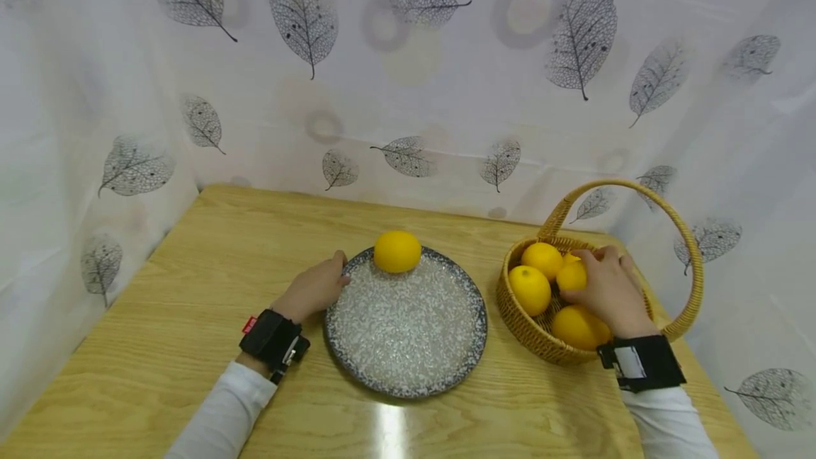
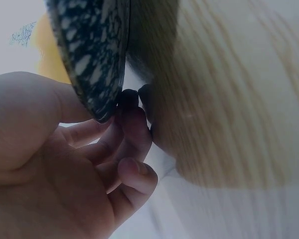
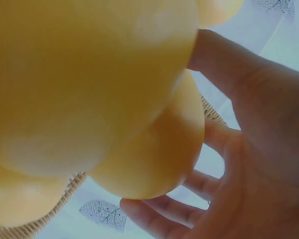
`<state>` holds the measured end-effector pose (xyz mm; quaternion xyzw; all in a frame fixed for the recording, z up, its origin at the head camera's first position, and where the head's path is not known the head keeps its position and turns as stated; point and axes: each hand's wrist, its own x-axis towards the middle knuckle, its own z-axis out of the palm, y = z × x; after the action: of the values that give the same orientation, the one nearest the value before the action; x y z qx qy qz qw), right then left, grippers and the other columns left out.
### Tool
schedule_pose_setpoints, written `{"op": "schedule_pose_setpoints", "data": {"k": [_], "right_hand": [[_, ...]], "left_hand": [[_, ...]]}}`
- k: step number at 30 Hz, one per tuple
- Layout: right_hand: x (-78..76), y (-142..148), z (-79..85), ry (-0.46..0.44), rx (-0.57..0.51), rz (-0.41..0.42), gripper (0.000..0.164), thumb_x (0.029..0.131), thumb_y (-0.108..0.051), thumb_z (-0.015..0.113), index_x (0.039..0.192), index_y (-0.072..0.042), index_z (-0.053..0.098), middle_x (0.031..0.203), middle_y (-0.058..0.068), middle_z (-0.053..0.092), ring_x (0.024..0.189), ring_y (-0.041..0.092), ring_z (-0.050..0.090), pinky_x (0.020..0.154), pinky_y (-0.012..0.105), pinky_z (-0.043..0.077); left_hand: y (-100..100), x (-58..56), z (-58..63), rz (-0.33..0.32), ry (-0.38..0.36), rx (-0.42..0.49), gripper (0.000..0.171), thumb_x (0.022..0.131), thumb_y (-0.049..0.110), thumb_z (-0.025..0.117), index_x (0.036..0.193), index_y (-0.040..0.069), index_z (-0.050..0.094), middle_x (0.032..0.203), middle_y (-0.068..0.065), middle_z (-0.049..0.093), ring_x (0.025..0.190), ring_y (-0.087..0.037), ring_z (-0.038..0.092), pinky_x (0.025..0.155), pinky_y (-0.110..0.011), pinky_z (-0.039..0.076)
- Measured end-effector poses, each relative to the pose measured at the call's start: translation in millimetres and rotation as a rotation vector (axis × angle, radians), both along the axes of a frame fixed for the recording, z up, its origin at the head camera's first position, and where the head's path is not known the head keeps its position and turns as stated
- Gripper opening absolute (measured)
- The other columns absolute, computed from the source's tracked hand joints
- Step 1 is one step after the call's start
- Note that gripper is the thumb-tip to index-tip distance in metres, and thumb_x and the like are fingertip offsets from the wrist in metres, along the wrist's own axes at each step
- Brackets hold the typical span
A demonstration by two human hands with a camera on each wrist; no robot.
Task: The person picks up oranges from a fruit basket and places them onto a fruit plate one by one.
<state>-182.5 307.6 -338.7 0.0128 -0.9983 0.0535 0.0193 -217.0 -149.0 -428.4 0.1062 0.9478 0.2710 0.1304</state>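
In the head view a round speckled grey plate (image 1: 408, 331) with a dark rim lies on the table. My left hand (image 1: 316, 287) grips its left edge; in the left wrist view the thumb is above the rim and curled fingers reach beneath it. One smooth yellow-orange fruit (image 1: 397, 251) sits at the plate's far edge. To the right, a wicker basket (image 1: 532, 335) holds several more fruits (image 1: 529, 290). My right hand (image 1: 613, 290) reaches into it, with thumb and fingers around a yellow-orange fruit (image 3: 159, 154). A larger-looking fruit in front partly covers it in the right wrist view.
The basket's tall handle (image 1: 691, 275) arches up to the right of my right wrist. A wood-grain table (image 1: 191, 317) lies under everything. Behind it and at both sides hangs a pale curtain (image 1: 357, 105) printed with leaves.
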Motion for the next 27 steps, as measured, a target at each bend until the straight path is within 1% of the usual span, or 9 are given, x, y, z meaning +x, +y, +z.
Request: {"op": "schedule_pose_setpoints", "data": {"k": [2, 5, 11, 14, 19, 27], "right_hand": [[-0.8, -1.4, 1.2, -0.018, 0.002, -0.004, 0.070, 0.083, -0.030, 0.075, 0.138, 0.006, 0.051, 0.130, 0.045, 0.036, 0.109, 0.058, 0.036, 0.082, 0.064, 0.041], [-1.8, -3.2, 2.7, -0.035, 0.008, -0.015, 0.067, 0.083, -0.030, 0.074, 0.136, 0.005, 0.053, 0.130, 0.045, 0.037, 0.107, 0.057, 0.036, 0.079, 0.063, 0.042], [-2.4, -3.5, 3.0, -0.050, -0.003, -0.020, 0.071, 0.083, -0.033, 0.078, 0.135, 0.008, 0.050, 0.131, 0.046, 0.034, 0.107, 0.058, 0.034, 0.081, 0.063, 0.041], [-2.6, -2.3, 3.0, -0.063, -0.015, -0.021, 0.076, 0.083, -0.036, 0.081, 0.135, 0.009, 0.049, 0.132, 0.046, 0.032, 0.107, 0.058, 0.034, 0.082, 0.062, 0.041], [-3.3, -1.1, 3.2, -0.090, -0.038, -0.036, 0.079, 0.083, -0.039, 0.081, 0.137, 0.008, 0.046, 0.135, 0.046, 0.030, 0.107, 0.056, 0.033, 0.079, 0.059, 0.041], [-2.9, 0.1, 4.2, -0.105, -0.036, -0.023, 0.079, 0.081, -0.035, 0.081, 0.137, 0.008, 0.045, 0.136, 0.044, 0.034, 0.108, 0.056, 0.032, 0.079, 0.058, 0.041]], "left_hand": [[-0.1, 0.1, 0.6, 0.004, -0.002, 0.002, 0.034, 0.106, 0.016, 0.051, 0.133, -0.004, 0.048, 0.123, -0.023, 0.066, 0.100, -0.027, 0.065, 0.088, -0.048, 0.055], [-0.5, -0.4, 0.4, 0.002, -0.001, -0.001, 0.034, 0.106, 0.017, 0.051, 0.133, -0.004, 0.048, 0.125, -0.023, 0.066, 0.103, -0.027, 0.065, 0.091, -0.048, 0.055], [-0.1, -0.7, -0.4, 0.002, -0.006, -0.006, 0.035, 0.107, 0.018, 0.050, 0.134, -0.004, 0.047, 0.127, -0.024, 0.065, 0.107, -0.029, 0.065, 0.094, -0.049, 0.054], [-0.6, -1.4, -0.3, 0.005, -0.008, -0.009, 0.036, 0.107, 0.017, 0.049, 0.135, -0.004, 0.047, 0.128, -0.024, 0.065, 0.108, -0.030, 0.066, 0.093, -0.049, 0.054], [-1.5, -1.7, 0.3, 0.001, 0.000, -0.011, 0.035, 0.106, 0.016, 0.050, 0.134, -0.005, 0.047, 0.126, -0.025, 0.065, 0.106, -0.030, 0.066, 0.091, -0.049, 0.055], [-2.1, -1.8, -3.4, -0.013, 0.004, -0.005, 0.037, 0.106, 0.018, 0.050, 0.136, -0.005, 0.046, 0.126, -0.024, 0.066, 0.106, -0.029, 0.066, 0.094, -0.050, 0.054]]}}
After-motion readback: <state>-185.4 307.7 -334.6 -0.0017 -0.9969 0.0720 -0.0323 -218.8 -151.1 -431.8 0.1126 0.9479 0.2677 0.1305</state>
